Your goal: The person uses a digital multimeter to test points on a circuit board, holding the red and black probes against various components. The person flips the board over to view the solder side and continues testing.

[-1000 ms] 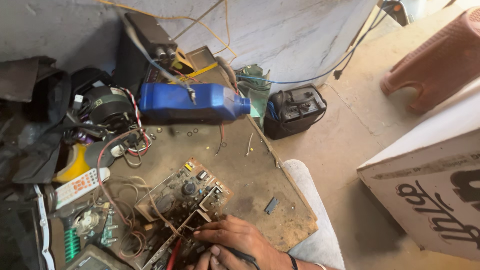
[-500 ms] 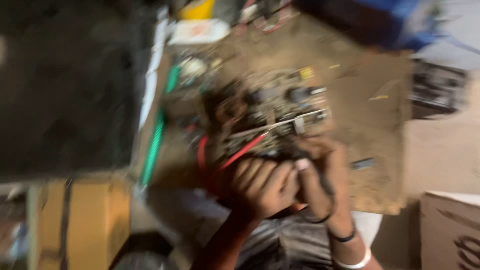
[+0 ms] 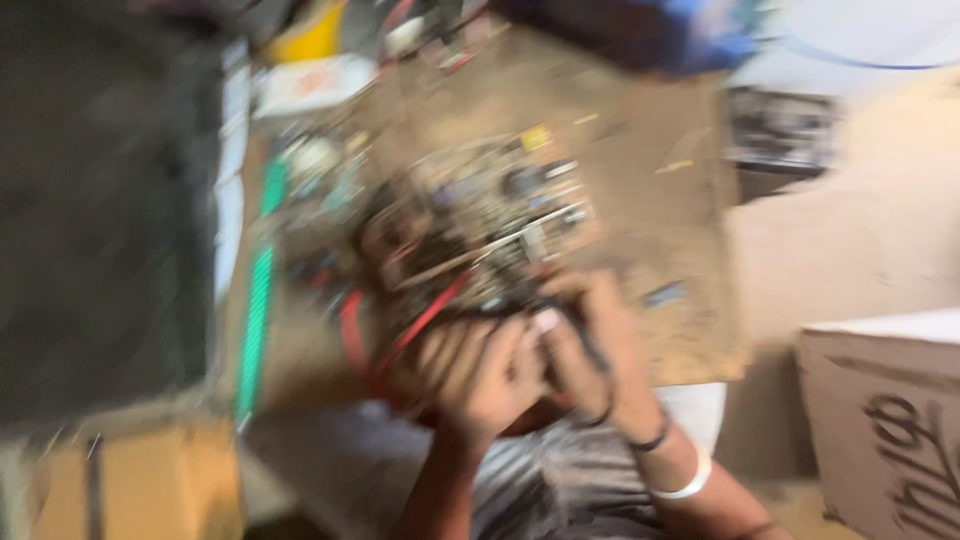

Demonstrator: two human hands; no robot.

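left hand [image 3: 480, 375]: curled at circuit board's near edge; grip state can't tell, blurred
right hand [image 3: 590, 345]: grip clamped on dark thin tool, tip toward board, prob. for probing
circuit board [image 3: 480, 220]: flat on brown worktop [image 3: 690, 200], just ahead of hands
red wire [image 3: 425, 320]: runs from board toward left hand

This was a makeshift electronics repair workshop. A bare circuit board [image 3: 490, 215] lay on a dusty wooden board [image 3: 680, 200]. Loose parts and wires crowded left of the circuit board.
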